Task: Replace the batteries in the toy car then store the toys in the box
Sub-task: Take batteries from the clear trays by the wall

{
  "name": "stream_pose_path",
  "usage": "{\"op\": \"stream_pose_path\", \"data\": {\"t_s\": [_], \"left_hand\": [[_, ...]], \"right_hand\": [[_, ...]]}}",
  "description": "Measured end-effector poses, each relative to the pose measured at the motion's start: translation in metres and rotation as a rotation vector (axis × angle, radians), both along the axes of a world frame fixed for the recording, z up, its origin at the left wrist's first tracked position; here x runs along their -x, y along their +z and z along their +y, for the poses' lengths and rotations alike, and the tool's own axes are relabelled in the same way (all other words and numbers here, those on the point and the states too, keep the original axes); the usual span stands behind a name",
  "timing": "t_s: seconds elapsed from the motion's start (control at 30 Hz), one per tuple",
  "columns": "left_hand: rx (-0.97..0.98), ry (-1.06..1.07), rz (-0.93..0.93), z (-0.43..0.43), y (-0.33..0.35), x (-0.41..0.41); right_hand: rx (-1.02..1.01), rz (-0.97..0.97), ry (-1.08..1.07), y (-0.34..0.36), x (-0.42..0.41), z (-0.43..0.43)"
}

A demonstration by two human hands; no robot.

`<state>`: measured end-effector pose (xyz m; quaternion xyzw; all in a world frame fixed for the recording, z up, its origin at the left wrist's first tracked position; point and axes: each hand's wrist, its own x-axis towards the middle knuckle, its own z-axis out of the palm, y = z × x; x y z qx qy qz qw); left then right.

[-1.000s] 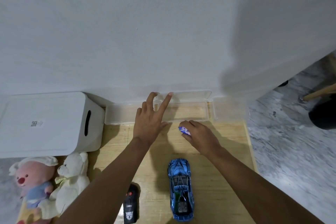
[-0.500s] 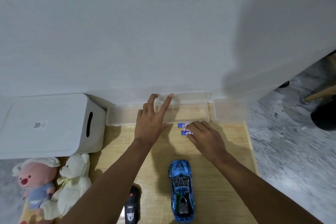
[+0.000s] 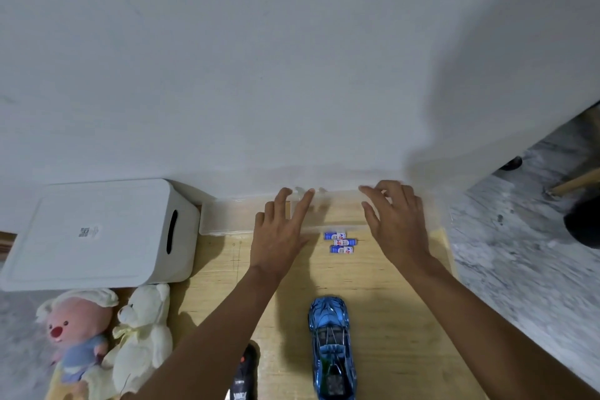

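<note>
Batteries (image 3: pixel 341 242) are lying on the wooden board (image 3: pixel 389 318) between our left hand (image 3: pixel 279 232) and right hand (image 3: pixel 394 221), toy car (image 3: pixel 331 344) sitting nearer us. We're stretching both arms forward, fingers spreading over the clear tray (image 3: pixel 227 221).

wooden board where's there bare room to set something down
Bare wood lies between the batteries and the toy car, and right of the car to the board edge. Crowded by the wall: left hand, right hand, clear case.
</note>
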<state>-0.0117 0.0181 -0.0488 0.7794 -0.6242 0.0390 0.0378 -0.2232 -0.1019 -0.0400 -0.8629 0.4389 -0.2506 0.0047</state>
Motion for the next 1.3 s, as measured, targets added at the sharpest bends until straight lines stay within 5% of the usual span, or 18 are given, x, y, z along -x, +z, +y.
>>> {"op": "stream_pose_path", "data": {"t_s": [0.47, 0.6, 0.77, 1.0, 1.3], "left_hand": [[-0.159, -0.050, -0.040, 0.022, -0.015, 0.011], [-0.071, -0.012, 0.078, 0.027, 0.001, -0.007], [-0.095, 0.204, 0.233, 0.054, 0.011, -0.074], [-0.217, 0.258, 0.227, 0.065, 0.001, -0.118], [-0.210, 0.189, 0.097, 0.060, -0.005, -0.120]], "right_hand": [[-0.015, 0.199, 0.053, -0.025, 0.011, 0.025], [-0.060, 0.186, 0.063, -0.009, -0.014, 0.025], [-0.117, 0.102, 0.342, 0.012, -0.080, 0.043], [-0.306, 0.369, 0.508, -0.004, -0.158, 0.063], [-0.213, 0.590, 0.404, -0.006, -0.181, 0.071]]}}
